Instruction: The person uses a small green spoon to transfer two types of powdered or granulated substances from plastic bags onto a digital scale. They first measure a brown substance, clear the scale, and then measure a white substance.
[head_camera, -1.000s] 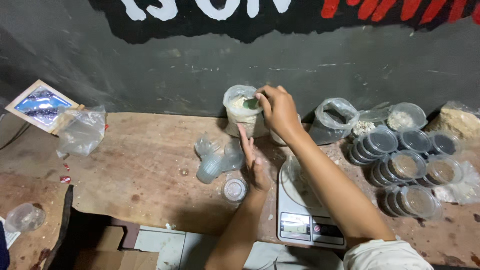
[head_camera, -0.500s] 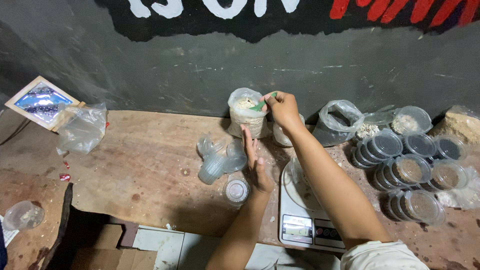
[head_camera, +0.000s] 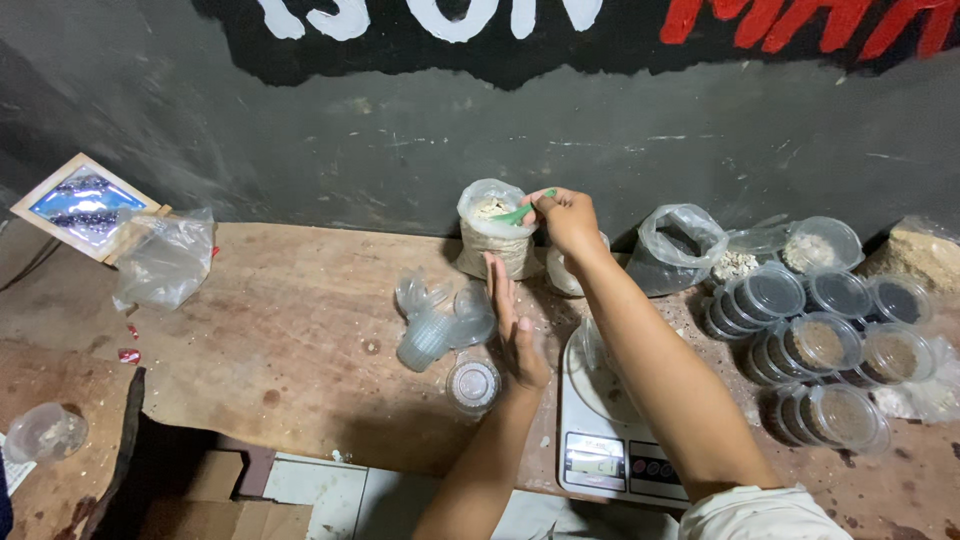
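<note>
Head view: my right hand (head_camera: 568, 218) pinches a green scoop (head_camera: 517, 213) at the mouth of the powder bag (head_camera: 491, 240); left hand (head_camera: 515, 325) lies flat, released, below it. I'd lift level, avoiding spills.

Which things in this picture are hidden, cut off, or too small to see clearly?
All in the head view:
- Scale: the right arm covers most of its platform; the display is too small to make out.
- Green scoop: the right hand hides its handle.
- Open bag: its contents are only partly seen at the mouth.
- Lidded containers: the fillings are blurred through the lids.
- Left hand: it stands edge-on, so the palm is unseen.
</note>
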